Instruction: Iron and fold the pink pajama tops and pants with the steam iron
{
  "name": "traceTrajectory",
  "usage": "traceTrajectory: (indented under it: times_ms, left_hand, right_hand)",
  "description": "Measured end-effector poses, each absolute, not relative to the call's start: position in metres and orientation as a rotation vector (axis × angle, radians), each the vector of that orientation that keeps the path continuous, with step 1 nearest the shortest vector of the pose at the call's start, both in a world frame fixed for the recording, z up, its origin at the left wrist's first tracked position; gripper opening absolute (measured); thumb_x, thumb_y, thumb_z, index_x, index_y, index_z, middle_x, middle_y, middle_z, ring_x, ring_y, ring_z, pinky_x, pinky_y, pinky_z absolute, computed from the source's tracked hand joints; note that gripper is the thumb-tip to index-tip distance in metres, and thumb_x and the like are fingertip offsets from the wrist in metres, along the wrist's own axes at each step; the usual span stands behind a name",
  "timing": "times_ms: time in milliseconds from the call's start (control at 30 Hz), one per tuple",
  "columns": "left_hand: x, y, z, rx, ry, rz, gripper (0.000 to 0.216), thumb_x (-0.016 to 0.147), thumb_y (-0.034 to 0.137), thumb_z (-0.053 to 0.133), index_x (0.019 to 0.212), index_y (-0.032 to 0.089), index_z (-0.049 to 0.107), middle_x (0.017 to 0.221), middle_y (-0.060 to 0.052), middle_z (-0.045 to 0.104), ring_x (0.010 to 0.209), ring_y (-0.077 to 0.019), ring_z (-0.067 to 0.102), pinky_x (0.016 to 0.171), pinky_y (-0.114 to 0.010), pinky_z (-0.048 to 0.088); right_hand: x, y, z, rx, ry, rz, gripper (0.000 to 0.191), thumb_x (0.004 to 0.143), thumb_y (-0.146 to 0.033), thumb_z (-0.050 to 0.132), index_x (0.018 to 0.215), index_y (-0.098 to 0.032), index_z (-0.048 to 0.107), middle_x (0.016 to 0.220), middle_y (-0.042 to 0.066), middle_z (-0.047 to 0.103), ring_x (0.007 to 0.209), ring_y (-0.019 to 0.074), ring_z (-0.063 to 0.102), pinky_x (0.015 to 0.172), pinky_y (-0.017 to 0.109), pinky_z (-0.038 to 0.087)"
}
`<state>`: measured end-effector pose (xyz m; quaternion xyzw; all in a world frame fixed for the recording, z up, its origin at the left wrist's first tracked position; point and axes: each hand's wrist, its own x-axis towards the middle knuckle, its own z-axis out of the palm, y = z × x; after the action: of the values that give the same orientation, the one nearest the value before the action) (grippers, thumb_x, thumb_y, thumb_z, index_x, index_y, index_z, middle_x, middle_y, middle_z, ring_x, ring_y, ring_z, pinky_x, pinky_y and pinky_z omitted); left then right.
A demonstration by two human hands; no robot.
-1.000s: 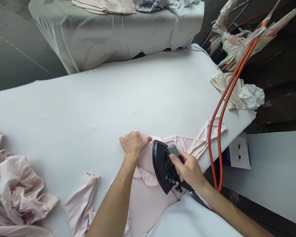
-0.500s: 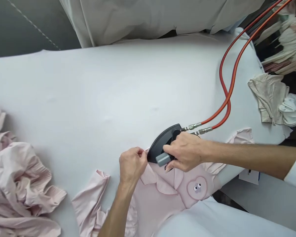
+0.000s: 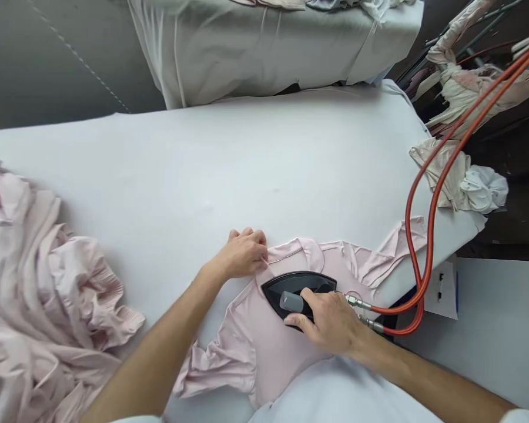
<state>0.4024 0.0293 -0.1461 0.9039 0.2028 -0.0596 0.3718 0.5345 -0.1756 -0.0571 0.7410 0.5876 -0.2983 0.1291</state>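
A pink collared garment (image 3: 286, 346) lies spread on the white padded table, its sleeves to either side. My right hand (image 3: 330, 320) is closed round the grey-tipped handle of a black steam iron (image 3: 275, 292). The iron rests flat on the garment's upper body, below the collar, with its tip pointing left. Up at the shoulder by the collar, my left hand (image 3: 247, 254) has its fingers bent down, pinching the garment's edge. The heart-shaped patch seen earlier is mostly hidden behind the iron and my right hand.
Two orange hoses (image 3: 432, 217) run from the iron up to the right. A heap of pink garments (image 3: 39, 305) covers the table's left end. Cream and white cloths (image 3: 482, 188) lie at the right corner. A cloth-covered surface (image 3: 255, 53) stands behind the white table (image 3: 194, 158).
The iron has moved from the collar edge down onto the garment's body, in my right hand. The garment lies flatter, its collar farther up. My left hand stays at the shoulder edge.
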Motion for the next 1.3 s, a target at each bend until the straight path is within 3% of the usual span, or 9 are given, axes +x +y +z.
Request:
traceTrajectory:
  times_ms: [133,267,400,500,733,833,1000,1233,1300]
  left_hand:
    - [0.396,0.035,-0.155,2.105,0.619,-0.023,0.019,0.075,0.025,0.056,0.085,0.027,0.072,0.106,-0.005,0.066,0.104,-0.0233,0.056,0.095,-0.042,0.037]
    - [0.372,0.049,-0.156,1.721,0.831,0.206,0.038,0.073,0.044,0.059,0.103,0.024,0.07,0.096,-0.004,0.07,0.083,-0.0193,0.061,0.081,-0.032,0.049]
    - [0.355,0.04,-0.15,1.708,1.218,0.365,0.026,0.069,0.043,0.063,0.085,0.025,0.072,0.085,-0.002,0.07,0.069,-0.0176,0.059,0.078,-0.032,0.049]
    - [0.369,0.015,-0.143,1.801,1.294,0.449,0.02,0.073,0.039,0.061,0.083,0.024,0.07,0.082,-0.002,0.069,0.069,-0.0173,0.057,0.078,-0.032,0.049]
    - [0.472,-0.022,-0.142,2.248,1.029,0.133,0.038,0.07,0.027,0.067,0.108,0.023,0.066,0.117,-0.01,0.062,0.111,-0.0314,0.053,0.092,-0.044,0.043]
    - [0.498,-0.013,-0.142,2.189,1.161,0.043,0.022,0.074,0.038,0.064,0.089,0.022,0.065,0.105,-0.008,0.065,0.1,-0.0276,0.058,0.082,-0.039,0.044]
    - [0.511,0.002,-0.141,2.091,1.368,-0.075,0.022,0.069,0.041,0.067,0.066,0.021,0.057,0.087,-0.006,0.066,0.082,-0.024,0.06,0.071,-0.035,0.043]
    - [0.453,0.004,-0.145,1.925,1.075,0.154,0.016,0.077,0.037,0.064,0.085,0.023,0.065,0.086,-0.001,0.064,0.076,-0.0155,0.057,0.071,-0.029,0.044]
    - [0.431,-0.001,-0.148,1.945,1.233,0.125,0.018,0.075,0.04,0.067,0.079,0.023,0.063,0.083,0.0,0.062,0.076,-0.0166,0.055,0.07,-0.03,0.043]
  right_hand:
    - [0.496,-0.138,-0.066,2.215,1.7,-0.914,0.052,0.093,-0.067,0.038,0.091,-0.018,0.056,0.078,0.011,0.071,0.074,0.029,0.069,0.06,0.031,0.037]
    - [0.472,-0.075,-0.072,2.001,1.88,-0.98,0.069,0.089,-0.075,0.033,0.103,-0.013,0.061,0.093,0.019,0.071,0.086,0.0352,0.069,0.073,0.043,0.049]
    - [0.465,-0.059,-0.07,1.932,1.916,-1.063,0.075,0.086,-0.078,0.036,0.107,-0.011,0.063,0.097,0.019,0.071,0.091,0.0354,0.068,0.078,0.047,0.051]
    - [0.48,-0.097,-0.058,1.951,1.924,-1.059,0.071,0.086,-0.077,0.037,0.104,-0.012,0.063,0.094,0.018,0.071,0.091,0.0356,0.068,0.079,0.047,0.05]
    - [0.571,-0.213,-0.048,1.957,1.779,-0.956,0.054,0.088,-0.069,0.046,0.089,-0.017,0.062,0.08,0.013,0.072,0.075,0.0299,0.069,0.063,0.032,0.041]
    - [0.612,-0.216,-0.045,1.946,1.844,-0.984,0.052,0.086,-0.07,0.05,0.082,-0.019,0.061,0.073,0.008,0.071,0.068,0.0251,0.068,0.056,0.028,0.031]
    - [0.649,-0.17,-0.043,1.717,2.019,-0.8,0.051,0.088,-0.066,0.05,0.086,-0.017,0.062,0.073,0.01,0.07,0.065,0.0257,0.067,0.053,0.028,0.026]
    - [0.675,-0.072,-0.044,1.582,2.046,-0.661,0.058,0.091,-0.07,0.04,0.095,-0.016,0.061,0.076,0.011,0.071,0.07,0.0269,0.068,0.055,0.027,0.03]
    - [0.679,-0.046,-0.044,1.559,2.02,-0.593,0.062,0.091,-0.072,0.037,0.094,-0.015,0.061,0.075,0.013,0.07,0.07,0.0275,0.067,0.055,0.028,0.029]
